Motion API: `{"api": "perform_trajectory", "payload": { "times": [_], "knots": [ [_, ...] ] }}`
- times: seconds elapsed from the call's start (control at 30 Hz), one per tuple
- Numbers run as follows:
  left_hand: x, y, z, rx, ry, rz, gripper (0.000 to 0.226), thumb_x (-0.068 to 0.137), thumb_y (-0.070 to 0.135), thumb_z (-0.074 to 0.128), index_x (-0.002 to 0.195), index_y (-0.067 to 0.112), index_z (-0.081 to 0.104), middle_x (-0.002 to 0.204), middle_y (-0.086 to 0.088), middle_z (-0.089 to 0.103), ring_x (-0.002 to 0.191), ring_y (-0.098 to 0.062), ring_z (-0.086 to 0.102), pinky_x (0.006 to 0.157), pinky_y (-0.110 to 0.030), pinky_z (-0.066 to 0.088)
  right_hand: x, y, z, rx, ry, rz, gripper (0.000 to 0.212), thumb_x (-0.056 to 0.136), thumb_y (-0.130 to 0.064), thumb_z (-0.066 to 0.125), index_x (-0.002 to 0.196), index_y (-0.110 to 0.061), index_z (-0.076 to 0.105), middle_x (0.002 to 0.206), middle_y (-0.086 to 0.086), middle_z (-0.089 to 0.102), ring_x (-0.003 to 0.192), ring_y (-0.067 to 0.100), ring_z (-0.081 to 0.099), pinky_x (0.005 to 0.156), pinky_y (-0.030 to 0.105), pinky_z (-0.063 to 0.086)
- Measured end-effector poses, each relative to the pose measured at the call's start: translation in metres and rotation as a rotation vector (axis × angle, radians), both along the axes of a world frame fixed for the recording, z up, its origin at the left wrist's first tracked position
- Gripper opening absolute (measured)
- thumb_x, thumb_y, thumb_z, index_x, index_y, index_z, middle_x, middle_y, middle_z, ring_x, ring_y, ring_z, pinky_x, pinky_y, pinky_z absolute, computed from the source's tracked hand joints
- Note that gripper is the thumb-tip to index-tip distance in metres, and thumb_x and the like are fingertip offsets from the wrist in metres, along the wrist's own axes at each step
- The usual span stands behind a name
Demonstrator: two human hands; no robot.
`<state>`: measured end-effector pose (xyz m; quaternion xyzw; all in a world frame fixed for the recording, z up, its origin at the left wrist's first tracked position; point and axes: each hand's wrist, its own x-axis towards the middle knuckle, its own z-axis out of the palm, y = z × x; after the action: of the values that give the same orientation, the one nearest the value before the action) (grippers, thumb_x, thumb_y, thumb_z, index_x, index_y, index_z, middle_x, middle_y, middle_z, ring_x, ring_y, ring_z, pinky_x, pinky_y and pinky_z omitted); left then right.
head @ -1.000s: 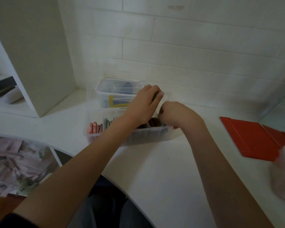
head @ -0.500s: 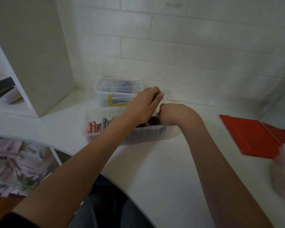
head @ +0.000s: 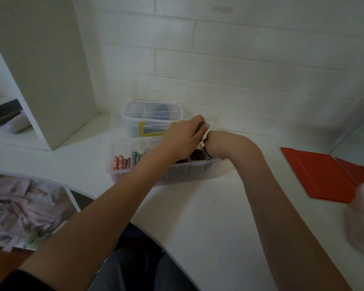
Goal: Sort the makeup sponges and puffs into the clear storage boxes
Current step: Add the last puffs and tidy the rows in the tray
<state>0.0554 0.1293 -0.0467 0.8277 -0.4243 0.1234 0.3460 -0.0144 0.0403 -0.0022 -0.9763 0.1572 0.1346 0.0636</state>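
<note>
Both hands meet over the right end of the near clear box [head: 177, 175] on the white table [head: 219, 217]. The left hand [head: 183, 137] has its fingers curled round a thin dark item [head: 199, 127] at the fingertips. The right hand [head: 219, 145] is bent down into the box with a dark piece [head: 205, 141] at its edge; its grip cannot be told. Pink and grey sponges [head: 122, 162] stand upright in the box's left compartments. A second lidded clear box [head: 151, 118] sits at 12 o'clock, touching it. A red folder [head: 324, 175] lies at 3 o'clock, well apart.
</note>
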Motion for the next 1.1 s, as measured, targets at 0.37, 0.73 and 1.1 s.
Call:
{"api": "perform_trajectory", "payload": {
  "times": [0.37, 0.73, 1.1],
  "knots": [
    [0.001, 0.0, 0.002, 0.013, 0.112, -0.057, 0.024, 0.1, 0.028, 0.039, 0.092, 0.01, 0.052, 0.08, -0.012, 0.065, 0.074, -0.028, 0.058, 0.068, -0.036, 0.043, -0.003, -0.001, 0.007, 0.018, 0.099, 0.061, 0.035, 0.103, -0.015, 0.025, 0.131, -0.006, 0.045, 0.091, 0.004, 0.054, 0.068, 0.017, 0.045, 0.052, 0.019, 0.031],
    [-0.007, 0.002, 0.008, 0.003, 0.267, -0.107, 0.016, 0.09, 0.028, 0.035, 0.095, 0.017, 0.046, 0.083, -0.004, 0.06, 0.083, -0.029, 0.056, 0.08, -0.041, 0.042, -0.002, -0.017, 0.0, 0.247, -0.023, -0.059, 0.034, 0.099, -0.036, 0.033, 0.089, -0.01, 0.051, 0.076, 0.006, 0.046, 0.052, 0.017, 0.029, 0.046, 0.024, 0.028],
    [-0.009, 0.004, 0.012, 0.12, 0.27, -0.088, 0.02, 0.096, 0.02, 0.029, 0.094, 0.016, 0.049, 0.089, -0.003, 0.058, 0.09, -0.026, 0.05, 0.091, -0.047, 0.038, -0.011, -0.026, 0.013, 0.434, -0.294, -0.081, 0.022, 0.093, -0.018, 0.047, 0.091, -0.011, 0.068, 0.085, 0.0, 0.073, 0.047, 0.011, 0.044, 0.043, 0.019, 0.041]
  ]
}}
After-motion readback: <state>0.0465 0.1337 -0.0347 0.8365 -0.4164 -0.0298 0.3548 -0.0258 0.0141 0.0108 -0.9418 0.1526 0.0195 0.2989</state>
